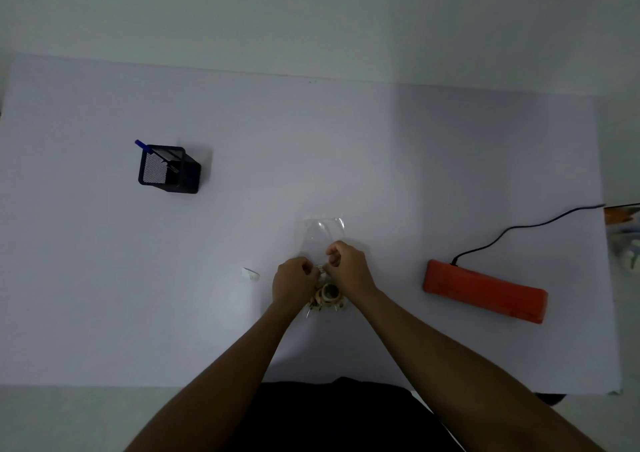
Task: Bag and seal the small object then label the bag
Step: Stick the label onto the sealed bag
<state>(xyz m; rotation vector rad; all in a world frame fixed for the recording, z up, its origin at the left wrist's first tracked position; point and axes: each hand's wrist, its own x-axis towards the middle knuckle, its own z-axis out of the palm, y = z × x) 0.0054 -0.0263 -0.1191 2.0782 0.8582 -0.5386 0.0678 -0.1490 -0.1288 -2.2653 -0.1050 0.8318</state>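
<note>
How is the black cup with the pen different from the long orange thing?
The black mesh cup is dark, boxy and stands upright; the orange device is bright, long and lies flat. The cup holds a blue pen; the orange device has a black cord running into it instead. The cup sits on the left side of the white table, the orange device on the right. Both rest on that table.

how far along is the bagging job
Early, it seems: the clear bag looks empty, apart from the orange sealer. The left hand and right hand pinch a small object at its near edge. Sealing and labelling remain; the pen is in its holder.
</note>
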